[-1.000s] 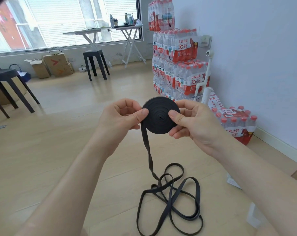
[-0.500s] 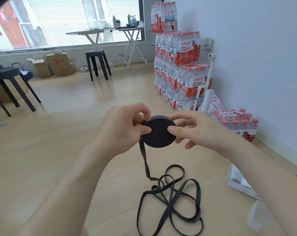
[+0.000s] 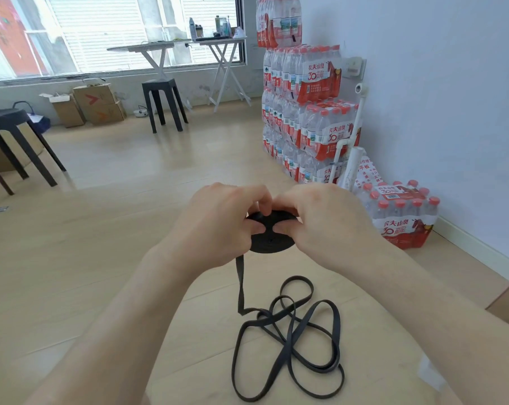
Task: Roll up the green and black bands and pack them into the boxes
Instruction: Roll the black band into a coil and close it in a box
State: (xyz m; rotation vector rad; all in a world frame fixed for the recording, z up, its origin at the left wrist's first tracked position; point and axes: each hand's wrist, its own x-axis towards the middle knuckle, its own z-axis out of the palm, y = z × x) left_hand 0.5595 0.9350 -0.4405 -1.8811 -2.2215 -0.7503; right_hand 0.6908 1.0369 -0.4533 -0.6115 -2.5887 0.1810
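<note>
Roll of black band [image 3: 272, 239] is pinched from both sides by the curled fingers of the left hand [image 3: 218, 229] and the right hand [image 3: 329, 226]. Loose band [image 3: 288, 340] is looped on the floor [image 3: 130, 258] below.

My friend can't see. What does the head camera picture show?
The left hand and right hand grip a flat roll of black band with fingers and thumbs. Its unrolled end hangs down into a loose tangle below. Packs of water bottles are stacked by the wall on the right.
</note>
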